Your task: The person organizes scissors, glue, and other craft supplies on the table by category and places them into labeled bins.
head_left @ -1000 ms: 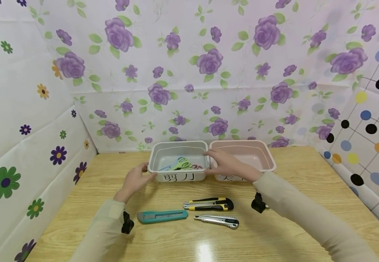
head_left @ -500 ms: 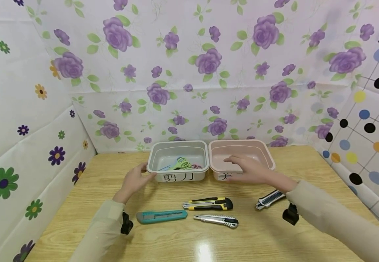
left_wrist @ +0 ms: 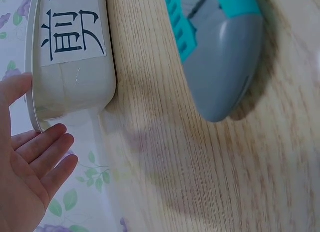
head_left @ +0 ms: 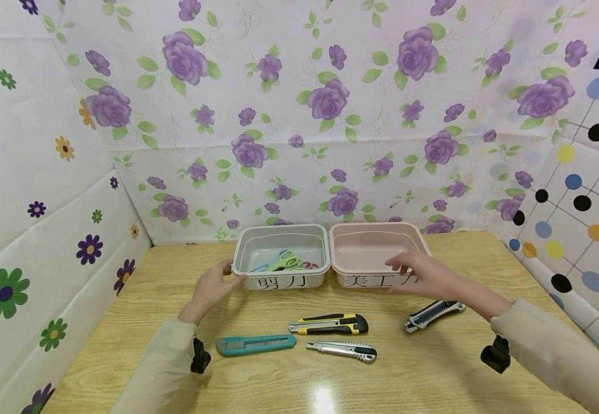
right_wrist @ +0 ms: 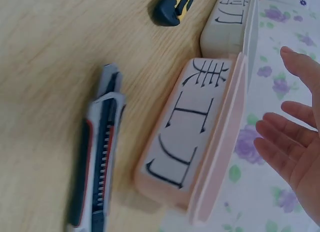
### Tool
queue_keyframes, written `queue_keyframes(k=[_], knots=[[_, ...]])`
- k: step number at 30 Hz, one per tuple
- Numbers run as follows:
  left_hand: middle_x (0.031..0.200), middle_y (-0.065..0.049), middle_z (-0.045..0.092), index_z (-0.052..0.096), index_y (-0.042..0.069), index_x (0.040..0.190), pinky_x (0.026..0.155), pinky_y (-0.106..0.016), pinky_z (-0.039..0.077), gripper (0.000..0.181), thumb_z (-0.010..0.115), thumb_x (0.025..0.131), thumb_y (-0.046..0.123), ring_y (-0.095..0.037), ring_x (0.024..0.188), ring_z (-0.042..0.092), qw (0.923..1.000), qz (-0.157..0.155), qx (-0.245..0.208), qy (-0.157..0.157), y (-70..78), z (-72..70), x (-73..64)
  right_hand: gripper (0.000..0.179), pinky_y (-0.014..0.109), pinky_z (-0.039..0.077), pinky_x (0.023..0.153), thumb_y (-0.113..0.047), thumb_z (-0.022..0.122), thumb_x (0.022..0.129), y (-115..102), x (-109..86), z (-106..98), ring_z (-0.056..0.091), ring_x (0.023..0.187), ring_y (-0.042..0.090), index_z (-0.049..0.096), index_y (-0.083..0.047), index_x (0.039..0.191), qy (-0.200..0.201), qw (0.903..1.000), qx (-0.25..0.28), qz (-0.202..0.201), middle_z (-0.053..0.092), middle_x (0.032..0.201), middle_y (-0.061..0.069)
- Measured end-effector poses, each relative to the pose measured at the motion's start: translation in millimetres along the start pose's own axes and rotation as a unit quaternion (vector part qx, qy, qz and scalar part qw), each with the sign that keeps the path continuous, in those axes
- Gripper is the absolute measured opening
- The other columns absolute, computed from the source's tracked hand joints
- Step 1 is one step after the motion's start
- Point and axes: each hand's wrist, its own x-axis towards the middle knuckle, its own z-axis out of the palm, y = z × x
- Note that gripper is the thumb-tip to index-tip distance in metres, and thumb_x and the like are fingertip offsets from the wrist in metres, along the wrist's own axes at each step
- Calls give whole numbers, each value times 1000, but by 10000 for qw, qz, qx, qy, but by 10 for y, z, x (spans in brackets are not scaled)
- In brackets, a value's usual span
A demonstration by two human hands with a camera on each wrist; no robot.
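Note:
My left hand [head_left: 213, 293] is at the left front corner of a grey bin [head_left: 278, 240], thumb at the rim and fingers extended along its end. The left wrist view shows those fingers [left_wrist: 47, 149] loosely straight. Inside the bin lie green-handled scissors [head_left: 287, 261] and other scissors, partly hidden. Beside it stands a pink bin [head_left: 369, 244] with nothing visible inside. My right hand [head_left: 434, 279] hovers by its right front corner, fingers loosely bent and holding nothing. Below that hand lies a white-and-dark utility knife [head_left: 434, 315], which also shows in the right wrist view.
Nearer on the wooden table [head_left: 258, 391] lie a yellow-and-black utility knife [head_left: 328, 324], a teal utility knife [head_left: 255, 345] and a silver utility knife [head_left: 342, 350]. Both bins carry labels with black characters. Patterned cloth walls [head_left: 299, 144] stand behind and at both sides.
My right hand has left the grey bin's right side and moved right, across the pink bin's front, uncovering the white-and-dark utility knife. My left hand has stayed at the grey bin.

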Motion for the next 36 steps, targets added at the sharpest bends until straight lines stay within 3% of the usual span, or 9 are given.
queue_keyframes(k=[6, 16, 23, 30, 36], knots=[[108, -20, 62, 46, -1, 130, 85, -54, 44, 62, 62, 84, 37, -37, 105, 55, 10000, -65, 37, -16, 7, -10, -4, 48, 35, 50, 72, -43, 67, 79, 106, -184, 49, 59, 87, 19, 61, -6, 110, -71, 9997, 39, 209, 62, 99, 1], [108, -21, 62, 46, -2, 129, 84, -53, 45, 62, 62, 84, 37, -37, 104, 56, 10000, -29, 70, 15, 9, -33, 10, 41, 38, 50, 68, -35, 73, 75, 372, -392, 119, 59, 88, 23, 63, -10, 106, 39, 9993, -40, 369, 64, 99, 5], [107, -20, 63, 46, -3, 129, 83, -52, 45, 63, 61, 85, 38, -37, 103, 57, 10000, 58, -29, -6, -17, 27, 13, 51, 43, 49, 71, -39, 72, 75, 587, -563, 80, 58, 91, 28, 62, -3, 109, 82, 9980, -239, 581, 64, 103, 9], [106, -20, 63, 46, -3, 129, 83, -52, 46, 63, 62, 84, 38, -37, 103, 57, 9999, 104, -64, 67, -5, 20, 17, 56, 43, 49, 72, -39, 75, 71, 704, -618, 50, 58, 90, 29, 62, 1, 108, 76, 9962, -443, 744, 63, 102, 13], [106, -21, 63, 46, -4, 129, 83, -52, 46, 62, 62, 84, 37, -37, 103, 57, 10000, 45, -44, 23, -10, 7, 10, 55, 44, 49, 72, -36, 78, 68, 844, -644, 124, 58, 89, 31, 63, 2, 104, 126, 9967, -498, 632, 63, 99, 12]])
